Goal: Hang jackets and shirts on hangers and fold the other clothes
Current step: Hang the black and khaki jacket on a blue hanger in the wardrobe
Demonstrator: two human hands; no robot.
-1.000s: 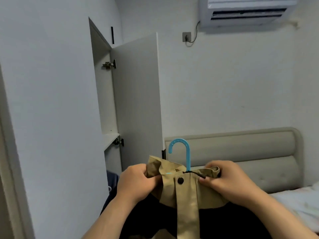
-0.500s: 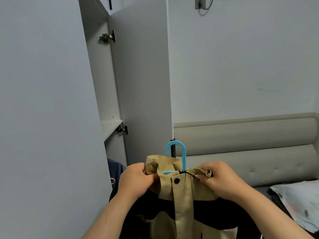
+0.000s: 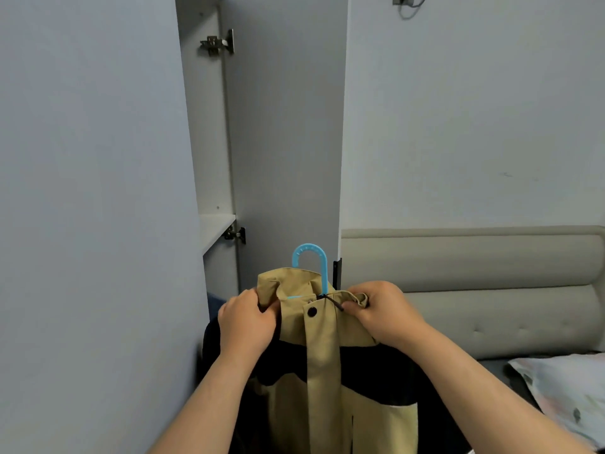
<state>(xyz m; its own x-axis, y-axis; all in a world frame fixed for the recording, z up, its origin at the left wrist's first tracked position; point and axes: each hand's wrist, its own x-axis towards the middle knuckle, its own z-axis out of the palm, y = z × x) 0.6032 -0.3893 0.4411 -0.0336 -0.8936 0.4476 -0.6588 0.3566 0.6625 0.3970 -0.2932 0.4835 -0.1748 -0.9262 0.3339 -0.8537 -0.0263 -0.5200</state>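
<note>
White wardrobe door hangs open with metal hinges showing, padded beige headboard against the wall, and a pale pillow down in the right corner.

Over the last second the view has tipped downward: the air conditioner has left the top of the frame, and more of the jacket shows below its collar. The pillow on the bed's right edge has come into sight.
</note>
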